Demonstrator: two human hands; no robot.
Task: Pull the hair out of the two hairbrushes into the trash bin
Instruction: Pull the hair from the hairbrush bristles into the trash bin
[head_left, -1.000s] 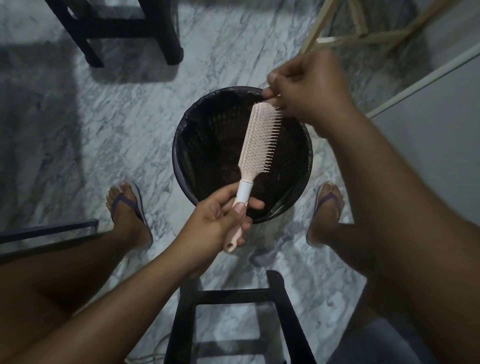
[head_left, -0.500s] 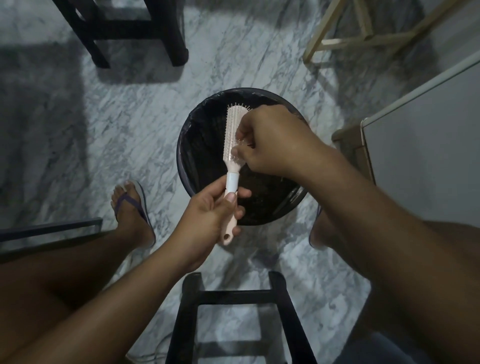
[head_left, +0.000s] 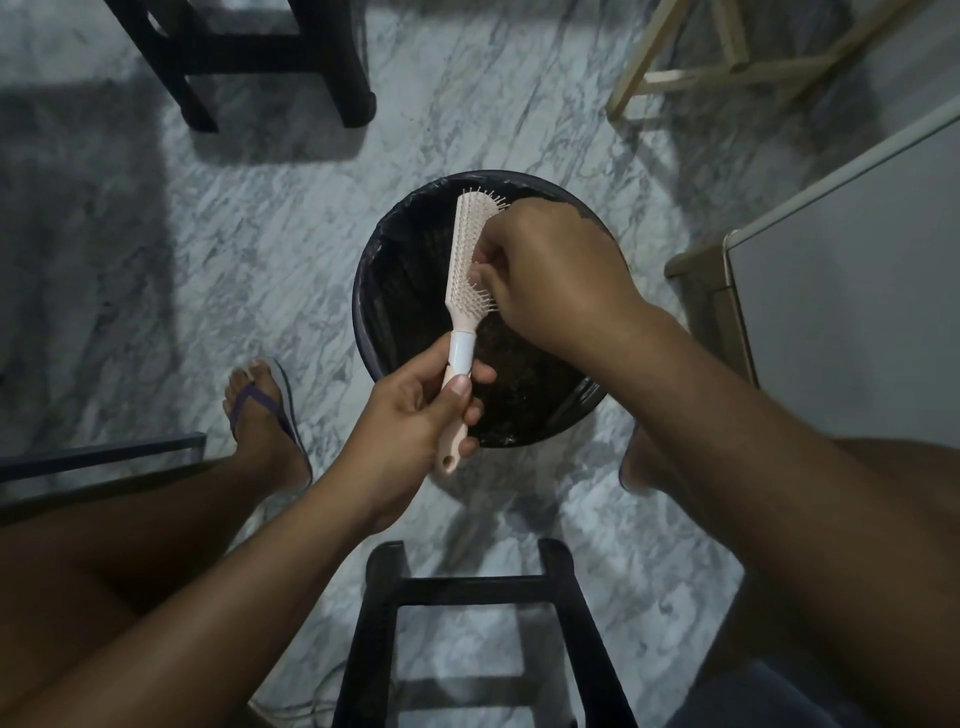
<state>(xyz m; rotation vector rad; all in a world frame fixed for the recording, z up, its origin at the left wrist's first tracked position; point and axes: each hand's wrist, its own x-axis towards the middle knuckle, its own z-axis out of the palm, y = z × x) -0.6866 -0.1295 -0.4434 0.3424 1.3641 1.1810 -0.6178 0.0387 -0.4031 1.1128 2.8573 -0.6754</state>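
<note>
A pale pink hairbrush (head_left: 464, 260) with a white collar on its handle is held upright over a round black-lined trash bin (head_left: 384, 270) on the marble floor. My left hand (head_left: 415, 415) grips the handle from below. My right hand (head_left: 550, 270) is over the bin with its fingertips pinched into the bristles at the brush's middle; whether hair is between the fingers is too small to tell. Only one hairbrush is in view.
A black stool frame (head_left: 467, 623) stands just in front of me, below the hands. Another dark stool (head_left: 249, 57) is at the back left, a wooden frame (head_left: 691, 67) at the back right, a grey cabinet (head_left: 852, 291) on the right. My sandalled foot (head_left: 265, 410) rests left of the bin.
My right hand came down from the brush's tip to the middle of the bristles. The brush has turned more upright and edge-on in my left hand.
</note>
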